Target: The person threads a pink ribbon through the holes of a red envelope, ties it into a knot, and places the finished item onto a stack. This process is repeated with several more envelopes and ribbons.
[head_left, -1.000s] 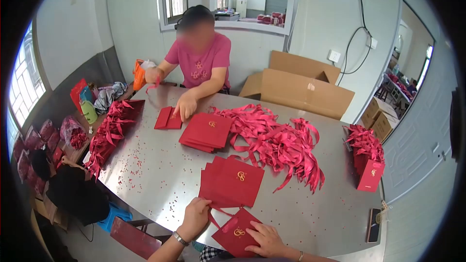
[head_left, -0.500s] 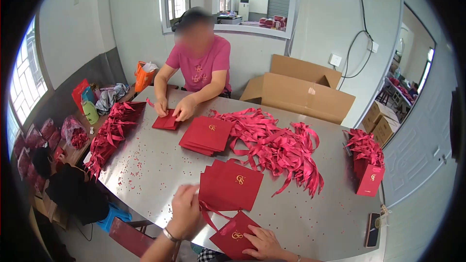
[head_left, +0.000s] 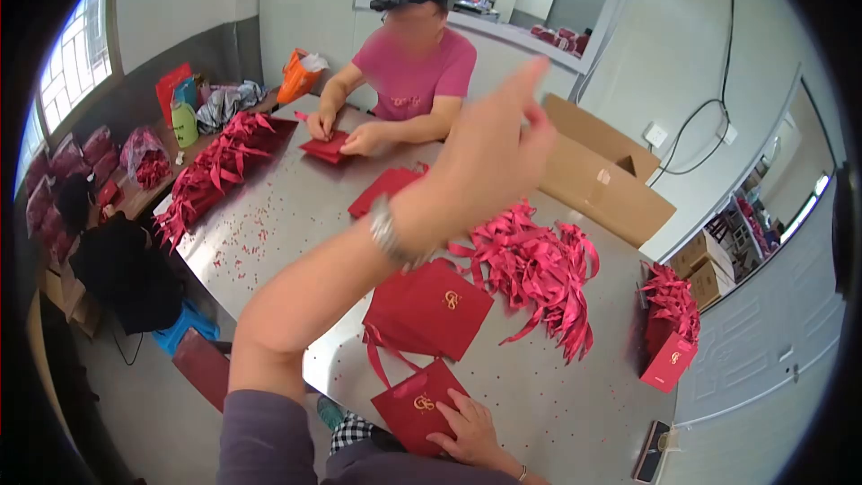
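My left hand [head_left: 494, 148], with a metal band at the wrist, is raised high above the table, blurred by motion. Its fingers look stretched out, and no object shows in them. Lying spread on the front of a small red paper bag [head_left: 415, 395] is my right hand [head_left: 474, 429]. This bag has a gold emblem and a red ribbon handle [head_left: 377, 364], and it lies tilted at the near table edge. Just beyond it is a stack of red bags [head_left: 422, 310] with the same emblem. My left forearm hides part of the table.
Across the metal table [head_left: 557, 395], a person [head_left: 417, 63] handles a red bag [head_left: 325, 145]. A ribbon heap [head_left: 534, 274] lies centrally. Ribboned bags stand in a row [head_left: 220, 166] at left and in a box [head_left: 669, 361] at right. A phone [head_left: 651, 454] lies near the right edge.
My left hand has risen from beside the ribbon handle, up and right across the view. My right hand stays on the bag. The view has shifted and tilted.
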`<state>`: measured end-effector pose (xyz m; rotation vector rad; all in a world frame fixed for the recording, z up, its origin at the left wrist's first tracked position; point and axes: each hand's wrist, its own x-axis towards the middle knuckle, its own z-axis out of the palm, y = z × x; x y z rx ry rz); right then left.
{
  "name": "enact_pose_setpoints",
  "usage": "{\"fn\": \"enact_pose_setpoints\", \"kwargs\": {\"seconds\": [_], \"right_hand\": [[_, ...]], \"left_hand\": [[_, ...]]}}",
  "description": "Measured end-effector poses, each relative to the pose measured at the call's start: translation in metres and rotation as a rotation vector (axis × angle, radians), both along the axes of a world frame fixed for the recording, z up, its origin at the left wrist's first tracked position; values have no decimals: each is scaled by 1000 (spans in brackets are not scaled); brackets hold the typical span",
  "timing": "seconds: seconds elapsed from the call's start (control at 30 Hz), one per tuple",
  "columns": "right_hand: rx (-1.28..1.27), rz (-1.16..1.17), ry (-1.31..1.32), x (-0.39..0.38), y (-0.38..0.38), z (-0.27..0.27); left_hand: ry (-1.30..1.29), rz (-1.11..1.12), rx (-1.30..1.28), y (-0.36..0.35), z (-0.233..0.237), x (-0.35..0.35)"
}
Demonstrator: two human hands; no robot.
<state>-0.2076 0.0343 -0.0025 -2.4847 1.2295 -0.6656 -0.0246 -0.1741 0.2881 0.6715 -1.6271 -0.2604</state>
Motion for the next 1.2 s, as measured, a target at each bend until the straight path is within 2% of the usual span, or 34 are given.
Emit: {"fn": "enact_pose_setpoints", "kwargs": {"seconds": [0.07,0.1,0.13,0.2,0.27,0.37,0.4,0.47,0.5,0.53,0.73,0.8,0.83,0.9,0.93,1.0,1.07,1.1,1.13,1.2], "right_hand": [[3,0,20,0,-2,1],[7,3,22,0,-2,-1],[25,-15,12,0,0,-1],[28,-8,-2,1,-1,3],[41,-9,1,0,-5,3],[56,7,-4,0,-2,0],[58,-1,2,1,-3,2],[73,-13,2,0,-1,2],[59,-12,0,1,0,4],[84,-22,2,1,3,5],[7,-13,-42,-3,-2,11],[61,53,-189,-18,-20,3],[47,-80,-260,-25,-36,9],[-126,-224,-203,-45,-85,24],[-338,-248,-18,-52,-105,23],[-304,-225,304,-71,-139,6],[-130,-242,501,-76,-147,11],[-183,-247,421,-78,-141,15],[-227,-237,335,-78,-134,15],[-94,-252,173,-73,-124,10]], "left_hand": [[-265,-24,-132,45,-46,9],[-371,42,-246,60,-77,12],[-509,25,-98,82,-102,20],[-590,-118,396,112,-154,36],[-494,-60,512,129,-225,47],[-563,33,630,158,-263,47],[-547,21,646,159,-266,46],[-352,-15,756,159,-259,38],[-362,-18,728,153,-262,40],[-358,-12,812,149,-254,38],[-484,-48,979,121,-261,27],[-675,-12,903,116,-259,23],[-676,-11,896,118,-259,23],[-593,-76,866,121,-257,21],[-586,-79,873,123,-253,21],[-568,-54,863,125,-237,24],[-389,-91,813,131,-215,28],[-465,-13,832,137,-196,35],[-433,-17,782,139,-186,41],[-337,37,745,145,-169,53]]}}
